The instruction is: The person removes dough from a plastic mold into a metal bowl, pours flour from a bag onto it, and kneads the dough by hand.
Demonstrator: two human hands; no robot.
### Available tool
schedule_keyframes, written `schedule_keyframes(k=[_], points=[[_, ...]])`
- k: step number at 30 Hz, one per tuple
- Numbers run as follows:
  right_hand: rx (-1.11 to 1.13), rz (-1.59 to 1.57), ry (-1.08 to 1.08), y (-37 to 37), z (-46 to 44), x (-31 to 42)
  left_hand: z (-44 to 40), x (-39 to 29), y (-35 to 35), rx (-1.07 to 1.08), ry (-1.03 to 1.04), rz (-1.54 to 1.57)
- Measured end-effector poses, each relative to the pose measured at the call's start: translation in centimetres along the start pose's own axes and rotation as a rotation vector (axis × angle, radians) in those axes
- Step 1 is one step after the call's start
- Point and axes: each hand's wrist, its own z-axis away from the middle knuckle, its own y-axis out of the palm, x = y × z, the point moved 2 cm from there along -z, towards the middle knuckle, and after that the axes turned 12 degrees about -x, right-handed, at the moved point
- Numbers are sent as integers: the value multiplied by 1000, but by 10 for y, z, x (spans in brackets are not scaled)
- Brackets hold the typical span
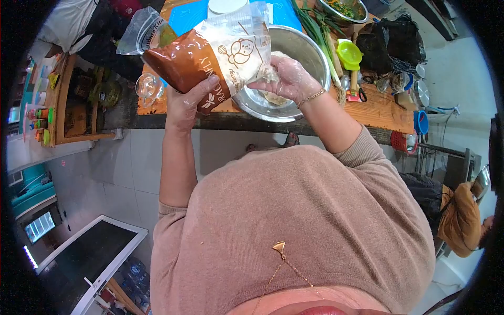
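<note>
A brown and clear plastic flour bag (210, 52) is held tilted over the front of the table. My left hand (188, 102) is wrapped round its lower left part, thumb on the printed front. At the bag's right end, my right hand (287, 80), dusted with flour, has its fingers against the bag's edge; whatever lies between them is partly hidden. Beneath the right hand stands a steel bowl (315, 58) with pale dough or flour (275, 98) inside, partly covered by the hand.
Green onions (317, 31), a lime-green strainer (349, 53) and red-handled scissors (362, 94) lie right of the bowl on the wooden table (378, 118). A clear glass bowl (149, 85) is at left. One person stands at far right (462, 220), another at upper left.
</note>
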Motion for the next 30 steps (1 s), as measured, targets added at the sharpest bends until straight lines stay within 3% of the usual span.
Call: schedule_keyframes(k=[4,8,14,15,18,19,22,23,27,30], points=[[57,44,-75,0,0,-1,1,-2,8,18,15,-54],[-87,62,-67,4,12,4,-1,1,8,22,-22,2],[-100,3,-21,-16,5,13,-18,38,-21,-30,-307,331],[-159,-27,-50,-11,11,15,-18,42,-18,-17,-272,381],[79,-225,135,-27,-5,18,-15,44,-11,-26,-245,550],[-41,-241,126,-24,0,21,-16,50,-11,-63,-274,578],[-57,-48,85,-28,4,42,-12,52,-14,51,-420,688],[-116,81,17,-31,-1,45,-11,51,-17,156,-430,752],[-202,774,-157,-52,-32,52,-4,31,-10,150,-463,865],[-172,1805,-620,-43,-52,35,1,18,-9,187,-431,870]])
